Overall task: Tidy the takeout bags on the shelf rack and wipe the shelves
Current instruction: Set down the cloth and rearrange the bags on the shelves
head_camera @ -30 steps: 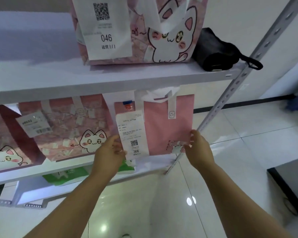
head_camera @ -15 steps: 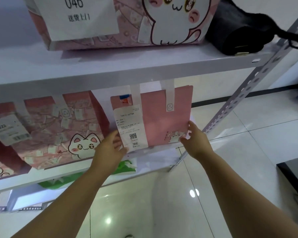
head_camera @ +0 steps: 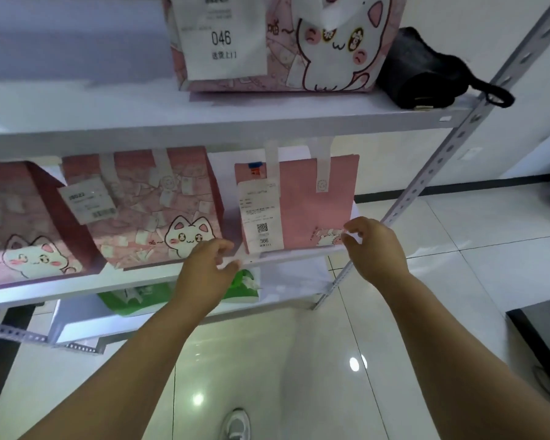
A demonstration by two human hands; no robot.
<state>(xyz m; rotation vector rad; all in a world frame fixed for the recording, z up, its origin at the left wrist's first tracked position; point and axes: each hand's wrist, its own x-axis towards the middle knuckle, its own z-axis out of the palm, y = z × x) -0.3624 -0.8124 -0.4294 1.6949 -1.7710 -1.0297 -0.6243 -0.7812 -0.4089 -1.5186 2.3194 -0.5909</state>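
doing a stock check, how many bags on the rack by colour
pink bags: 4 (one top shelf, three middle shelf)
black bag: 1
green bag: 1, lower shelf, partly hidden
total: 6

The scene was brightly and evenly lit, washed faintly violet. Round glare spots sat on the glossy floor tiles (head_camera: pixel 356 363) below the shelf rack (head_camera: pixel 267 125). Soft shadow lay under the rack's upper board. The whole frame was slightly soft, both hands smeared by motion. The rack's upright post bowed near the right edge.
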